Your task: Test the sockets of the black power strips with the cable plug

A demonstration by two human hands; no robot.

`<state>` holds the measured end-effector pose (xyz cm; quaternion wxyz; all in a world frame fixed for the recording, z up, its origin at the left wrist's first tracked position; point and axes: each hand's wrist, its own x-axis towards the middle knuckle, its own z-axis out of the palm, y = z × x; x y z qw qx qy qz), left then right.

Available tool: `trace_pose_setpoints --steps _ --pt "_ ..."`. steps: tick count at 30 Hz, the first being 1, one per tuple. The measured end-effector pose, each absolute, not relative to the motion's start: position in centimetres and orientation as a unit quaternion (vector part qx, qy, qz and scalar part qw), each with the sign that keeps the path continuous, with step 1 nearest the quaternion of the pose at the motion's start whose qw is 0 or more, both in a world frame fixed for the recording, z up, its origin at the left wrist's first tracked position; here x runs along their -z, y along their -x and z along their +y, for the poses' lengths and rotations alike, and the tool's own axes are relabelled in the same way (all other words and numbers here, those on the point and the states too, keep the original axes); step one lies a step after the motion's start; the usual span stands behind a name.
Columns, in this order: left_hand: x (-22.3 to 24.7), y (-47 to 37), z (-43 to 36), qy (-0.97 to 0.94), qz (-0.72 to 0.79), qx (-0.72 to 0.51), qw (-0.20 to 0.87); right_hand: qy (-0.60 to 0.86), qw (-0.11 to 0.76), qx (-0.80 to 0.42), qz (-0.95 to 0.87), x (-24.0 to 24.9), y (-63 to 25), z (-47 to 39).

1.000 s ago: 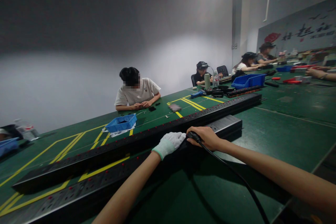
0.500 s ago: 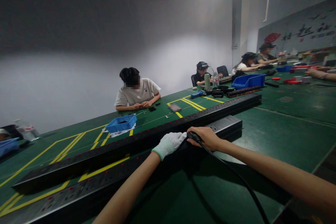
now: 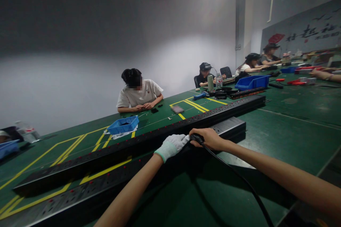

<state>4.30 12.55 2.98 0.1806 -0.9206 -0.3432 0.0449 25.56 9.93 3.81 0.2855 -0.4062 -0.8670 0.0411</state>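
Note:
Lying slantwise across the green table, a long black power strip point(image 3: 121, 169) with red buttons passes beneath both hands. My right hand point(image 3: 209, 139), bare, is closed around a black plug point(image 3: 196, 137), low over the strip's top. A black cord point(image 3: 241, 179) trails from the plug toward the lower right. Just left of it, my left hand point(image 3: 170, 146), in a light glove with a green cuff, has its fingers pressed together with the tips against the right-hand fingers. What sits between the gloved fingertips is hidden.
A second long power strip point(image 3: 170, 127) lies parallel just beyond. Past it are a light blue bin point(image 3: 123, 125), a darker blue bin point(image 3: 252, 82) and a blue-handled tool point(image 3: 201, 95). A co-worker point(image 3: 140, 94) sits opposite; other people sit at the far right.

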Motion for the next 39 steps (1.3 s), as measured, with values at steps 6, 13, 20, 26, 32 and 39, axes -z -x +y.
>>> trace_pose_setpoints --steps 6,13,20,26,32,39 --pt "-2.71 -4.25 12.81 0.921 -0.338 -0.047 0.186 0.390 0.289 -0.020 -0.874 -3.62 -25.55 9.69" --pt "-2.61 -4.21 12.72 0.919 -0.342 -0.041 0.190 0.390 0.287 -0.011 -0.875 -3.53 -25.45 9.47" --pt "-2.60 -4.27 12.76 0.920 -0.339 -0.045 0.193 0.396 0.284 0.000 -0.873 -3.61 -25.38 9.35" --pt "-2.67 -4.26 12.80 0.919 -0.337 -0.048 0.197 0.393 0.280 0.001 -0.876 -3.58 -25.43 9.38" --pt "-2.72 -4.28 12.85 0.918 -0.340 -0.050 0.198 0.395 0.279 -0.005 -0.875 -3.70 -25.42 9.23" --pt "-2.89 -4.38 12.69 0.916 -0.346 -0.060 0.193 0.394 0.341 -0.116 -0.845 -3.65 -25.40 9.66"
